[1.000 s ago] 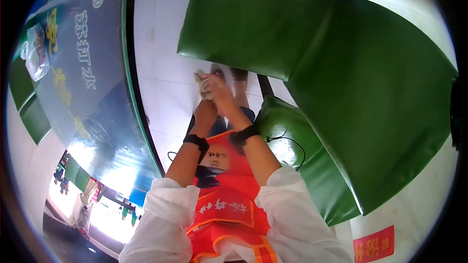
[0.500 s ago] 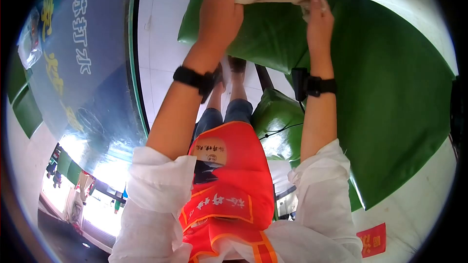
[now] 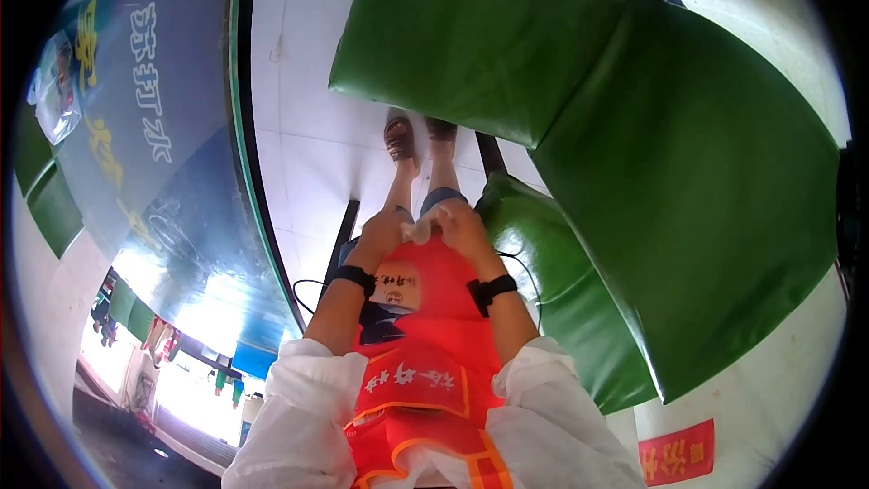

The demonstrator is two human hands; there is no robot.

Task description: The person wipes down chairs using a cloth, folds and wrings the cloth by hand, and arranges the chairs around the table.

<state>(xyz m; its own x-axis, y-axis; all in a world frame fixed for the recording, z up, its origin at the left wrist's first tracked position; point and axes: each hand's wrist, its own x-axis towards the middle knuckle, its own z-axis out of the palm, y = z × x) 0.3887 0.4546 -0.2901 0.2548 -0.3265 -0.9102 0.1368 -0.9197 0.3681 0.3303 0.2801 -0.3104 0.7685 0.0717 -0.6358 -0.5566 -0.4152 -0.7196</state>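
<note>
Low in front of my red apron [image 3: 425,308], both hands are close together. My left hand [image 3: 380,237] is closed on a pale cloth [image 3: 417,232], bunched small between the hands. On the other side my right hand [image 3: 460,228] grips the same cloth, its fingers slightly blurred. Most of the cloth is hidden by the fingers. Beyond the hands stands a green padded bench, its seat [image 3: 471,45] and backrest [image 3: 688,172] covered in shiny vinyl.
A glass-edged table [image 3: 195,127] with a blue printed top runs along the left, a plastic bag [image 3: 59,95] on its far side. Another green seat [image 3: 579,299] is on my right. My feet stand on pale floor tiles [image 3: 303,91]. A red sign [image 3: 677,453] is at lower right.
Both hands have come back from the green seat toward my body, bringing the cloth along. The cloth was stretched between them and is now bunched up.
</note>
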